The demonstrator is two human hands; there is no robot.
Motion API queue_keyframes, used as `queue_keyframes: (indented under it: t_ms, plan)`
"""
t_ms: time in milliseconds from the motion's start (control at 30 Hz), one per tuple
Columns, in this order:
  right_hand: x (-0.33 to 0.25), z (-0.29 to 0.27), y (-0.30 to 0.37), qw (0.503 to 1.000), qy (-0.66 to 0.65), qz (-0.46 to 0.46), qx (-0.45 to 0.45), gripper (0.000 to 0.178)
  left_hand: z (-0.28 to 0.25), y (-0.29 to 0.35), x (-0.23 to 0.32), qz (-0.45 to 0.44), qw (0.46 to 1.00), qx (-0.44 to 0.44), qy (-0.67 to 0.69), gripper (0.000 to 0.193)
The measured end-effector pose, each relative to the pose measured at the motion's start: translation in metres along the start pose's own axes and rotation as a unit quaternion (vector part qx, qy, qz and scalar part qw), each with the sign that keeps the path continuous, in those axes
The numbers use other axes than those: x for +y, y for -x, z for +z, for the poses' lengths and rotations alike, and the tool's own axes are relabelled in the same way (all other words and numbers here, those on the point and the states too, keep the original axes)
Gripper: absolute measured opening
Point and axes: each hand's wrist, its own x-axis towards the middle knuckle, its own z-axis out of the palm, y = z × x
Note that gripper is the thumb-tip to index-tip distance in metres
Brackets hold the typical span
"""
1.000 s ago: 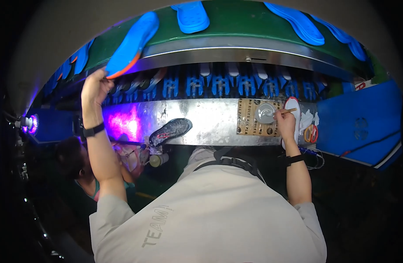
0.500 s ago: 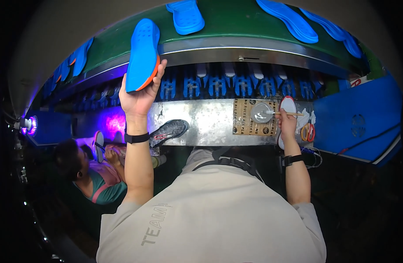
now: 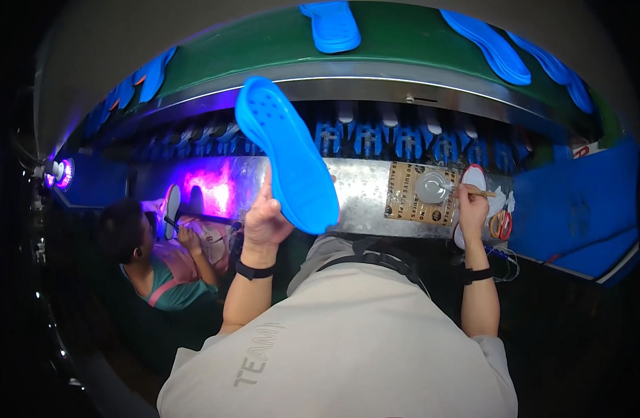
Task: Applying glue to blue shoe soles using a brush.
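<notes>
Left hand [image 3: 264, 221] was clamped on a blue sole [image 3: 292, 160] around 11 o'clock; right hand [image 3: 472, 207] pinched a brush [image 3: 483, 191] beside the round bowl [image 3: 431, 189], 3 o'clock, glossy greyish stuff inside.

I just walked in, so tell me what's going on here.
The person's left hand holds up a bright blue shoe sole. The right hand grips a thin, wooden-handled brush beside a round, translucent bowl on brown printed cardboard. More blue soles lie on the green surface beyond.
</notes>
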Motion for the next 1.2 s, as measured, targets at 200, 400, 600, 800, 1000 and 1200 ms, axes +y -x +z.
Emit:
queue_keyframes:
  t_ms: [200, 400, 600, 800, 1000, 1200]
  plan:
    - [-0.008, 0.012, 0.015, 0.985, 0.016, -0.159, 0.059, 0.021, 0.005, 0.022, -0.02, -0.057, 0.995, 0.004, 0.081, 0.112]
    - [-0.003, 0.022, 0.014, 0.99, -0.009, -0.142, 0.015, 0.02, 0.004, 0.029, -0.028, -0.054, 0.998, -0.012, 0.039, 0.112]
    - [-0.081, 0.015, 0.031, 0.974, -0.17, -0.099, -0.108, 0.022, 0.009, 0.032, -0.032, -0.058, 0.998, -0.003, -0.023, 0.109]
    - [-0.171, 0.022, 0.067, 0.935, -0.194, -0.209, -0.212, 0.02, 0.026, 0.036, -0.026, -0.07, 0.997, -0.011, -0.043, 0.114]
    - [-0.205, 0.038, 0.065, 0.908, -0.13, -0.336, -0.215, 0.018, 0.036, 0.041, -0.023, -0.077, 0.996, -0.031, -0.009, 0.107]
    - [-0.202, 0.033, 0.068, 0.89, -0.092, -0.389, -0.218, 0.017, 0.039, 0.038, -0.02, -0.074, 0.997, -0.015, -0.015, 0.113]
